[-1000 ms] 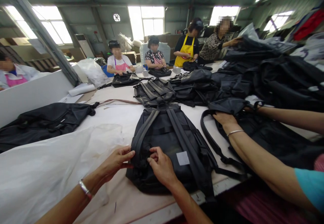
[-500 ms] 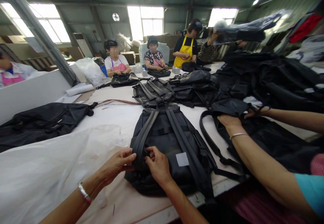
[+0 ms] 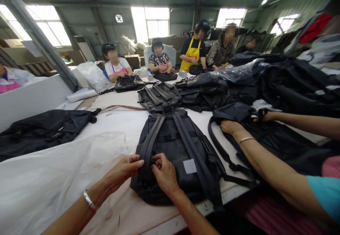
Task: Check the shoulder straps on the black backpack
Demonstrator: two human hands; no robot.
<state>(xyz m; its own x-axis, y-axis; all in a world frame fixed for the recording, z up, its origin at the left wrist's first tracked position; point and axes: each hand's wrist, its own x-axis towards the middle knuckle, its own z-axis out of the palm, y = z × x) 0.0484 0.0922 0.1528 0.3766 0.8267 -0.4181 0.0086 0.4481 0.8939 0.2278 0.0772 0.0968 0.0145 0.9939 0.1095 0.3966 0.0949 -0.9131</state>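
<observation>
A black backpack [image 3: 172,150] lies on the table before me, its two shoulder straps facing up and a small pale square label [image 3: 189,166] near its lower end. My left hand [image 3: 130,166] pinches the outer edge of the left shoulder strap [image 3: 150,146] between thumb and fingers. On the strap's inner side, my right hand [image 3: 164,171] has its fingers closed on a small dark part of the same strap. What exactly those fingertips grip is partly hidden by the hand. A silver bracelet [image 3: 89,200] circles my left wrist.
At right a co-worker's hands [image 3: 231,127] work at another black bag [image 3: 276,143]. A black bag [image 3: 45,127] and white plastic sheeting [image 3: 63,178] lie left. Beyond are more backpacks [image 3: 159,96], a dark pile [image 3: 300,82] and several people across the table [image 3: 119,100].
Both my hands keep their hold on the strap with hardly any movement. Across the table, a person has lowered a plastic-wrapped dark bundle onto the pile. The view has shifted slightly.
</observation>
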